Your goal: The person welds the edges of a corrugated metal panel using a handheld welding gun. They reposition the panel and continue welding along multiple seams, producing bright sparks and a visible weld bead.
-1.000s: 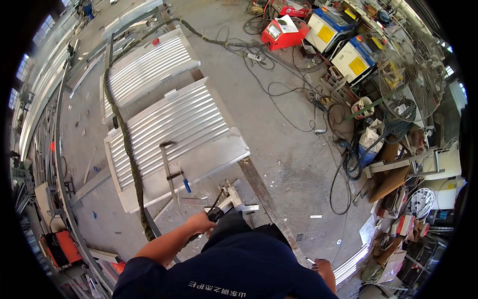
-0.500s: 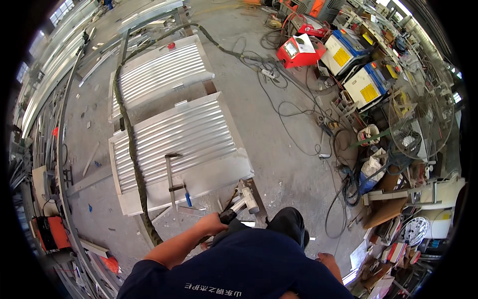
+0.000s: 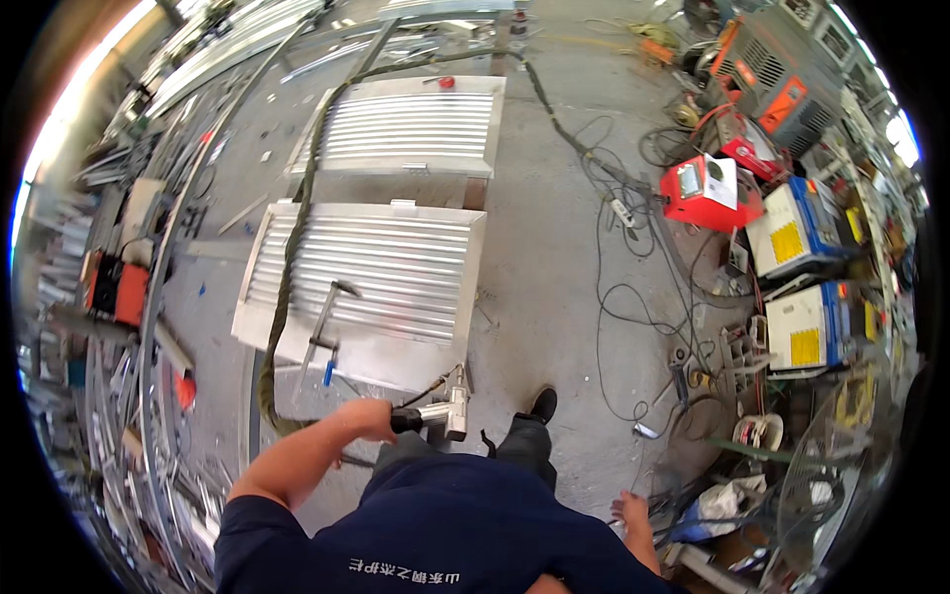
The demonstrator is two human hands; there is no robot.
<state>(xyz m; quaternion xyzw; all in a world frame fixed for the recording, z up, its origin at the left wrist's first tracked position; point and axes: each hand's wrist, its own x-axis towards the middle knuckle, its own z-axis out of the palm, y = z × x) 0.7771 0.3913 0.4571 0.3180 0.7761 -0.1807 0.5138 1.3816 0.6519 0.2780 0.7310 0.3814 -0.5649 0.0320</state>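
Note:
My left hand [image 3: 370, 420] is closed around the black grip of a welding gun [image 3: 453, 408] with a silver metal head, held low in front of my body. A thick, dark sheathed cable [image 3: 288, 267] runs near my left forearm and lies across the ribbed metal panel [image 3: 381, 252]. Resting on that panel's near edge is a bar clamp [image 3: 321, 322] with a blue handle. Out to my right side hangs my right hand [image 3: 630, 509], nothing visible in it, its fingers loosely apart.
A second ribbed panel [image 3: 411, 129] lies beyond the first, with a red round object [image 3: 446, 82] on it. Loose cables [image 3: 618, 297] cross the floor at right, near a red machine [image 3: 701, 190] and white-and-blue boxes [image 3: 792, 332]. Metal bars [image 3: 168, 247] line the left.
The view has turned, so the panels appear squarer and the right-hand machines lie further right. My right hand has come further into view. My left hand keeps hold of the welding gun.

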